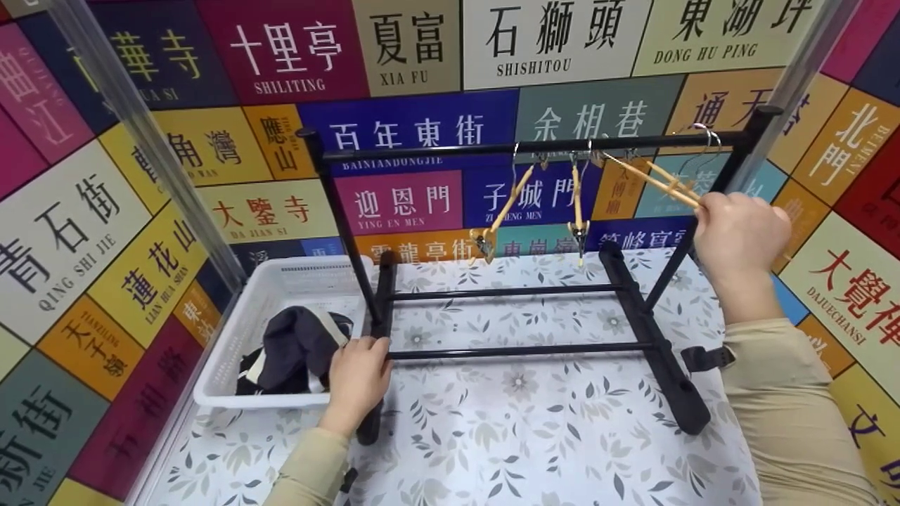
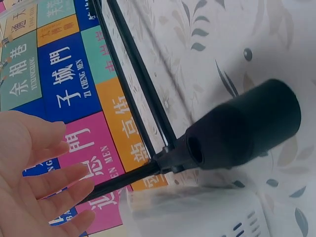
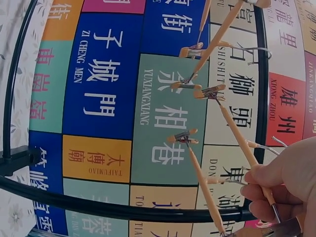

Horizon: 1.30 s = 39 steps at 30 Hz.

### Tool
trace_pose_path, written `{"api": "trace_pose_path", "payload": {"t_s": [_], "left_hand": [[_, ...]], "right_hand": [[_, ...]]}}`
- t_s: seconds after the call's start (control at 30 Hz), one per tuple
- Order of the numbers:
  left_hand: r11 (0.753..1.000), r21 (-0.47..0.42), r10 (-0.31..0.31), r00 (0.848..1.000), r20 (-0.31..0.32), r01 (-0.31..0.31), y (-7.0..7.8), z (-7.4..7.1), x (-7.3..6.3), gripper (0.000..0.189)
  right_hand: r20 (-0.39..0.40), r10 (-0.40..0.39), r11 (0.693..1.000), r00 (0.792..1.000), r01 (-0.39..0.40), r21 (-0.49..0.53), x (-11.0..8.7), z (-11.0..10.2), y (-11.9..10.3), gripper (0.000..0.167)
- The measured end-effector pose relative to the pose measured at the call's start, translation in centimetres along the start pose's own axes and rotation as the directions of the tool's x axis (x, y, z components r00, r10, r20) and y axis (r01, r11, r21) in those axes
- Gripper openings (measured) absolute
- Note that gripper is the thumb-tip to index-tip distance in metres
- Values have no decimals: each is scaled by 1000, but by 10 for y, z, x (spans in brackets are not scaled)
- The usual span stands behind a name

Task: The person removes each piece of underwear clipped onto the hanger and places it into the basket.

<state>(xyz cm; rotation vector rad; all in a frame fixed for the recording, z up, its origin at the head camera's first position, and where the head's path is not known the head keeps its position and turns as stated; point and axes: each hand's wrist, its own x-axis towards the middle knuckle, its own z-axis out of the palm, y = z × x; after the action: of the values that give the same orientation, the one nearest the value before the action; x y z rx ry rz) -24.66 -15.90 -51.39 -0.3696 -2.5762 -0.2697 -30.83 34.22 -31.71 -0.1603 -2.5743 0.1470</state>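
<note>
My right hand (image 1: 742,235) pinches the end of a wooden clip hanger (image 1: 654,179) beside the right post of a black garment rack (image 1: 450,150). The right wrist view shows the thumb and fingers of that hand (image 3: 281,185) around the wooden bar of the hanger (image 3: 239,123), with a metal clip at its far end. My left hand (image 1: 360,383) is down by the rack's left foot and the near right corner of a white basket (image 1: 211,386). In the left wrist view its fingers (image 2: 64,190) are loosely spread, holding nothing.
Dark and white cloth items (image 1: 299,344) lie in the basket. More wooden clip hangers (image 1: 576,197) dangle from the rack's top bar. The rack stands on a leaf-patterned white tabletop (image 1: 520,422). Behind it rises a wall (image 1: 415,49) of coloured place-name panels.
</note>
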Motion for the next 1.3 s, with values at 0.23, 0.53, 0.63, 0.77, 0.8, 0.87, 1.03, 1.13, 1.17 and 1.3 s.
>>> {"api": "trace_pose_path", "payload": {"t_s": [0.23,0.53,0.63,0.77,0.8,0.87,1.03,1.13,1.17,1.3], "left_hand": [[1000,3,9,1000,29,-9,11,7,-2,31],[1000,-23,20,999,36,-19,27,17,-4,30],[999,-23,26,999,28,-25,31,20,-3,32],[999,-28,29,999,32,-28,35,25,-1,31],[999,-32,29,999,32,-28,36,25,-1,31],[999,-40,30,999,31,-29,38,27,0,30],[998,-49,32,999,37,-30,43,29,1,30],[998,-49,31,998,50,-28,44,30,3,31],[998,-50,30,998,54,-28,44,30,3,31],[998,-53,24,997,71,-20,45,29,4,33]], "right_hand": [[1,-1,1000,1000,1,-23,4,4,-8,21],[23,-16,1000,1000,16,-25,9,13,-18,21],[13,-26,999,1000,26,-18,8,16,-19,19],[15,-29,1000,999,29,3,6,18,-18,19],[12,-30,1000,999,30,7,5,19,-18,19],[-3,-37,999,999,37,18,4,19,-17,19],[-43,-60,997,997,63,54,0,21,-17,20],[-46,-66,995,997,69,67,-2,22,-15,21],[-49,-69,995,996,72,69,-2,21,-14,21],[-75,-87,992,993,93,80,-7,22,-13,20]]}}
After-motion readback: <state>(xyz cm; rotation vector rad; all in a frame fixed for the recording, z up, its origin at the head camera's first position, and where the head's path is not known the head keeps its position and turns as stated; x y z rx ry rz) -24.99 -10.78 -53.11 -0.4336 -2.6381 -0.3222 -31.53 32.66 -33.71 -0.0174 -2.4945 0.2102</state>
